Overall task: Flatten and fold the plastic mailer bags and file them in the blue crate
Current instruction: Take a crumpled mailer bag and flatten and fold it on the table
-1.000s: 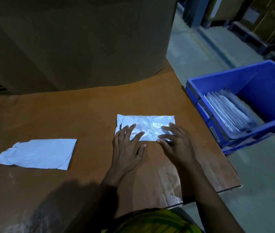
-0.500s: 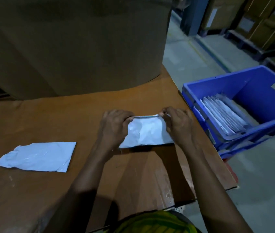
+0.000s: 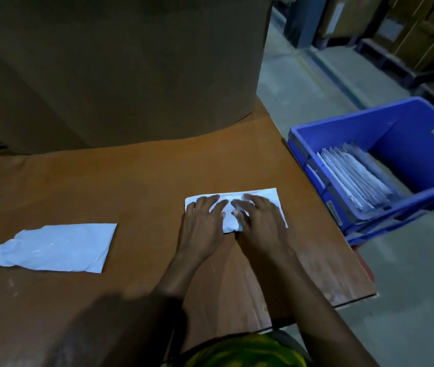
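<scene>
A folded white mailer bag (image 3: 268, 194) lies flat on the brown table (image 3: 131, 186), right of centre. My left hand (image 3: 204, 223) and my right hand (image 3: 261, 221) press down on it side by side with fingers spread flat, covering most of it. A second white mailer bag (image 3: 54, 247) lies unfolded and wrinkled at the table's left. The blue crate (image 3: 406, 120) stands on the floor right of the table, with several folded bags (image 3: 353, 178) filed upright in its near end.
A big brown cardboard box (image 3: 117, 62) fills the back of the table. The table's right edge runs close to the crate. Grey concrete floor lies to the right, with pallets and cartons (image 3: 417, 35) at the far right.
Half a second ago both hands pinched the bag's far edge and lifted it. Now the bag is folded over and lies flat, and both hands press on it with straight fingers.
</scene>
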Tool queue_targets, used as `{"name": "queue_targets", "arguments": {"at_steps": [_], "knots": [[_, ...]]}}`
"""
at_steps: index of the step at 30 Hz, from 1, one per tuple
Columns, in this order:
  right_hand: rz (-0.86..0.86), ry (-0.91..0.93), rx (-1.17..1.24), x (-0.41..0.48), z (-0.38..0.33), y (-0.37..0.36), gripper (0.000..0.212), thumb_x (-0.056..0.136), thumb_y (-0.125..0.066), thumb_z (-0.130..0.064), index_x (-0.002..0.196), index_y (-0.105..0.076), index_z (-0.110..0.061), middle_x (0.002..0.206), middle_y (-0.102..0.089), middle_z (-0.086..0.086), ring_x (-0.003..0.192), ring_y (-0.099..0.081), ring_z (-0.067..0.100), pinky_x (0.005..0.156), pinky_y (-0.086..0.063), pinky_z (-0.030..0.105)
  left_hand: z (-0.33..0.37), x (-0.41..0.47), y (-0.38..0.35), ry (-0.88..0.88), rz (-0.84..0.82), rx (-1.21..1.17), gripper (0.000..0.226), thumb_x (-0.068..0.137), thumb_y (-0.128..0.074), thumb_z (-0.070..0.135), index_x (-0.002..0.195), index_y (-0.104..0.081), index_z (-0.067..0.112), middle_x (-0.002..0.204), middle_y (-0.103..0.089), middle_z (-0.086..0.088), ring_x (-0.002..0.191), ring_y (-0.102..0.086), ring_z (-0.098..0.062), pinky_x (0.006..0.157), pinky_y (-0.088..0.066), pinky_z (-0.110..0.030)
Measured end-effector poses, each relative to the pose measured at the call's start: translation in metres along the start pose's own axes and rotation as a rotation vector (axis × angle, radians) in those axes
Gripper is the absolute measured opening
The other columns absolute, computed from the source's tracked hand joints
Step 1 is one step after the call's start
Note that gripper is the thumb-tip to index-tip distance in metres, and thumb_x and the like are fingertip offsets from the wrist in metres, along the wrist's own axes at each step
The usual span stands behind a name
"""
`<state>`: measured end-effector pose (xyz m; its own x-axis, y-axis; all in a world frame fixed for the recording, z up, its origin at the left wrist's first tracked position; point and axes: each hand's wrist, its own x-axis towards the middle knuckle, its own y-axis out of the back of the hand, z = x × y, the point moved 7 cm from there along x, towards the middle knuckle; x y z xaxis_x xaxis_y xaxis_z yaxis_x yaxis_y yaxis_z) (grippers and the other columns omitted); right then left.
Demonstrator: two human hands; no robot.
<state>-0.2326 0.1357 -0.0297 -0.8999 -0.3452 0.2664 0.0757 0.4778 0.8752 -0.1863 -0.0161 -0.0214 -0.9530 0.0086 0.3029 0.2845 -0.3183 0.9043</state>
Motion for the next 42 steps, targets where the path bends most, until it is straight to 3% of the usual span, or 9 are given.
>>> {"name": "queue_targets", "arguments": {"at_steps": [5, 19, 21, 23, 26, 30, 35, 40, 42], "knots": [[-0.005, -0.04, 0.0, -0.025, 0.004, -0.016, 0.049, 0.112, -0.026, -0.042, 0.155, -0.047, -0.03, 0.165, -0.035, -0.007, 0.159, -0.015, 0.019, 0.129, -0.013, 0.039, -0.008, -0.018, -0.019, 0.068, -0.057, 0.077, 0.056, 0.106, -0.026, 0.03, 0.156, -0.041, 0.01, 0.164, -0.037, -0.005, 0.156, -0.025, -0.027, 0.125, -0.02, -0.051], [-0.232, -0.048, -0.13, -0.022, 0.014, -0.021, 0.062, 0.104, -0.011, -0.067, 0.16, -0.027, -0.046, 0.172, -0.015, -0.013, 0.161, 0.005, 0.019, 0.129, -0.001, 0.043, -0.007, -0.016, -0.02, 0.014, -0.022, 0.184, 0.056, 0.108, -0.026, 0.032, 0.159, -0.036, 0.012, 0.168, -0.029, -0.007, 0.158, -0.018, -0.033, 0.124, -0.014, -0.064], [-0.266, -0.071, -0.094, -0.017, 0.011, -0.018, 0.064, 0.102, -0.016, -0.068, 0.159, -0.033, -0.044, 0.171, -0.018, -0.011, 0.161, 0.0, 0.02, 0.129, -0.002, 0.043, -0.007, -0.015, -0.018, 0.018, -0.029, 0.206, 0.055, 0.108, -0.028, 0.033, 0.156, -0.043, 0.012, 0.165, -0.035, -0.009, 0.157, -0.022, -0.034, 0.123, -0.015, -0.065], [-0.153, -0.1, -0.047, -0.011, 0.004, -0.001, 0.054, 0.102, -0.037, -0.057, 0.146, -0.058, -0.035, 0.161, -0.043, -0.005, 0.154, -0.03, 0.025, 0.126, -0.018, 0.045, -0.004, -0.012, -0.014, 0.032, -0.051, 0.239, 0.054, 0.107, -0.028, 0.032, 0.153, -0.049, 0.013, 0.163, -0.039, -0.01, 0.155, -0.025, -0.034, 0.123, -0.014, -0.065], [0.181, -0.044, -0.089, -0.019, -0.012, 0.029, 0.022, 0.093, -0.063, -0.029, 0.104, -0.08, -0.021, 0.116, -0.075, 0.0, 0.111, -0.067, 0.025, 0.099, -0.046, 0.041, 0.008, -0.011, 0.0, 0.025, 0.009, 0.223, 0.048, 0.102, -0.034, 0.027, 0.139, -0.062, 0.014, 0.15, -0.055, -0.009, 0.147, -0.04, -0.032, 0.121, -0.025, -0.057], [0.233, -0.025, -0.112, -0.043, -0.014, 0.026, 0.014, 0.091, -0.071, -0.022, 0.102, -0.08, -0.022, 0.107, -0.073, -0.004, 0.101, -0.064, 0.022, 0.079, -0.044, 0.032, 0.026, -0.02, 0.012, -0.022, 0.21, 0.04, 0.025, 0.091, -0.061, 0.012, 0.112, -0.075, 0.016, 0.118, -0.069, -0.004, 0.116, -0.058, -0.027, 0.095, -0.044, -0.045], [0.13, -0.046, -0.016, -0.034, -0.002, 0.023, 0.021, 0.095, -0.063, -0.031, 0.105, -0.081, -0.027, 0.109, -0.075, -0.008, 0.103, -0.062, 0.019, 0.08, -0.047, 0.034, 0.025, -0.024, 0.007, 0.046, 0.173, -0.026, 0.028, 0.091, -0.055, 0.015, 0.108, -0.076, 0.02, 0.11, -0.07, 0.001, 0.107, -0.062, -0.023, 0.088, -0.048, -0.043], [0.072, -0.075, 0.03, 0.001, 0.016, 0.02, 0.039, 0.098, -0.053, -0.045, 0.122, -0.076, -0.024, 0.134, -0.067, 0.004, 0.123, -0.058, 0.025, 0.102, -0.041, 0.036, 0.012, -0.027, 0.006, 0.086, 0.153, -0.123, 0.021, 0.094, -0.064, 0.014, 0.109, -0.076, 0.023, 0.108, -0.07, 0.007, 0.108, -0.061, -0.02, 0.09, -0.045, -0.041], [-0.07, -0.096, -0.016, -0.003, 0.016, -0.002, 0.06, 0.103, -0.033, -0.059, 0.148, -0.056, -0.027, 0.162, -0.042, 0.007, 0.152, -0.032, 0.028, 0.121, -0.027, 0.042, 0.008, -0.026, 0.004, 0.095, 0.141, -0.157, 0.02, 0.097, -0.063, 0.018, 0.11, -0.077, 0.024, 0.108, -0.07, 0.009, 0.109, -0.06, -0.018, 0.092, -0.044, -0.04]]}}
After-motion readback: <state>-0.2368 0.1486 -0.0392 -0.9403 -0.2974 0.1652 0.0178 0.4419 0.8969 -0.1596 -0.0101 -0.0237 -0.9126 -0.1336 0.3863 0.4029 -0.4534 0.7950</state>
